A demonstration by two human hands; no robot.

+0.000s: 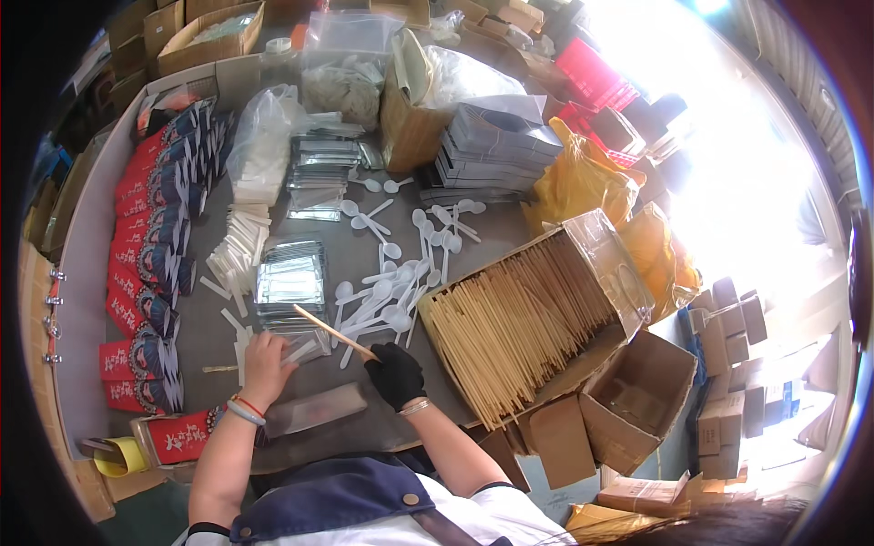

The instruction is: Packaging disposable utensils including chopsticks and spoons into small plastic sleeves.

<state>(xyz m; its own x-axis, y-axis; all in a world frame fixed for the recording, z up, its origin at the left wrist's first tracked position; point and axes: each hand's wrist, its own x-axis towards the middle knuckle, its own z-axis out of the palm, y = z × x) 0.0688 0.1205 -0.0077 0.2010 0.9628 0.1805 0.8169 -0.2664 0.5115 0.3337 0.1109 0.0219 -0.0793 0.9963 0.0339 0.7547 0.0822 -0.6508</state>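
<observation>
My right hand (pixel 395 375), in a black glove, grips a slim wooden chopstick or pair of chopsticks (pixel 333 332) that slants up to the left. Bare, my left hand (pixel 266 365) rests low over the table beside white paper strips (pixel 242 338) and a clear plastic packet (pixel 308 347); whether its fingers pinch anything is hidden. Just beyond lies a stack of shiny flat sachets (pixel 291 276). White plastic spoons (pixel 382 290) are scattered to its right. An open carton of wooden chopsticks (pixel 502 334) stands to the right of my gloved hand.
Red printed packages (pixel 136 252) line the left wall. A long clear-wrapped piece (pixel 317 409) lies near the front edge. Dark printed sleeves (pixel 488 153) are stacked at the back, beside a yellow plastic bag (pixel 580 177). An open cardboard box (pixel 638 399) stands right of the carton.
</observation>
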